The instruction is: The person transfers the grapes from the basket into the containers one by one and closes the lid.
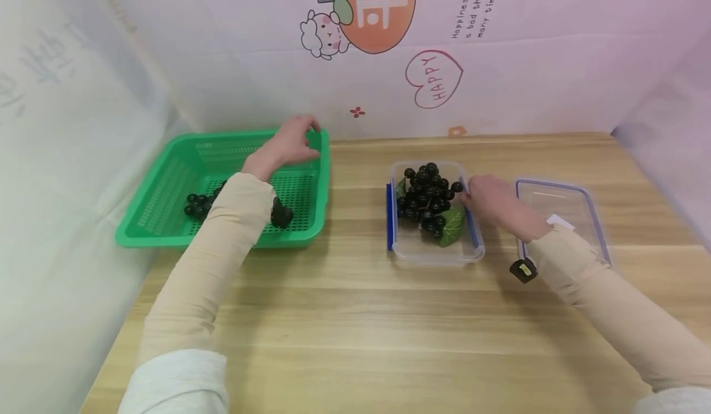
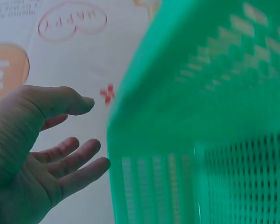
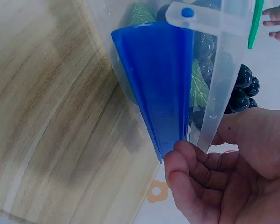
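My left hand (image 1: 289,144) hovers over the right end of a green perforated basket (image 1: 323,216), its fingers spread and bent a little, holding nothing. In the left wrist view its fingertips come close to the basket's wall; whether they touch cannot be told. Dark grapes (image 1: 197,206) lie in the basket, partly behind my left sleeve. With thumb and fingers my right hand (image 1: 494,201) pinches the right edge of a clear plastic container (image 1: 413,246), beside a hanging blue latch (image 3: 158,84). Inside the container is a bunch of dark grapes (image 1: 424,195) with a green leaf (image 1: 452,227).
A clear lid (image 1: 550,195) with a blue seal lies right of the container, partly under my right forearm. Another blue latch (image 1: 390,216) hangs on the container's left side. Behind the wooden table (image 1: 333,321) stands a printed white cloth (image 1: 244,87).
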A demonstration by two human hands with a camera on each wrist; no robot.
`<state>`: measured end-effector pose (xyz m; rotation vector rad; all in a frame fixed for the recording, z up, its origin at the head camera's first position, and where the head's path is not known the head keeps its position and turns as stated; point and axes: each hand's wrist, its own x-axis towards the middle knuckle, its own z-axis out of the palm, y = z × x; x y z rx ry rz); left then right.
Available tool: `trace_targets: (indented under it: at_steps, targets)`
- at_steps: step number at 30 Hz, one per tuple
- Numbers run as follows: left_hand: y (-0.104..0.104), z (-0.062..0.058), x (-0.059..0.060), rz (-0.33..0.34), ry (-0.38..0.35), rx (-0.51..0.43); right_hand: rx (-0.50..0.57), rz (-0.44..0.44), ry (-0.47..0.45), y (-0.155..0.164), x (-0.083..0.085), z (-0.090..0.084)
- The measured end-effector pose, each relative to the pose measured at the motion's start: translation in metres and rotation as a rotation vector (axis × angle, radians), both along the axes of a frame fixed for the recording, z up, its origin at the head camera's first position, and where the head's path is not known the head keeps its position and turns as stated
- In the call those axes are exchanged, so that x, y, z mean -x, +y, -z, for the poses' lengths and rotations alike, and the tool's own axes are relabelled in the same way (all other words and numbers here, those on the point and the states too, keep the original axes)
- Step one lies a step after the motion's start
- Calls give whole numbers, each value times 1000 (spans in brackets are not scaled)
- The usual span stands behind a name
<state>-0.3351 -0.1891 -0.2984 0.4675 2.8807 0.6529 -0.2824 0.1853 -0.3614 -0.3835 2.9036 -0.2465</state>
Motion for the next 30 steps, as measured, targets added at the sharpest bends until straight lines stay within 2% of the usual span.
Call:
trace_targets:
  at_steps: [5, 14, 24, 30]
  targets:
    - [-30, 2, -1, -49, -1, 72, 14, -2, -11, -2, 0, 2]
    - [-71, 6, -4, -129, -72, 139, 22, -17, 11, 0, 0, 1]
    - [-107, 14, -4, -172, -158, 209, 3, -45, 37, 1, 1, 3]
    - [-123, 12, -9, -210, -239, 243, 8, -34, 20, 0, 1, 3]
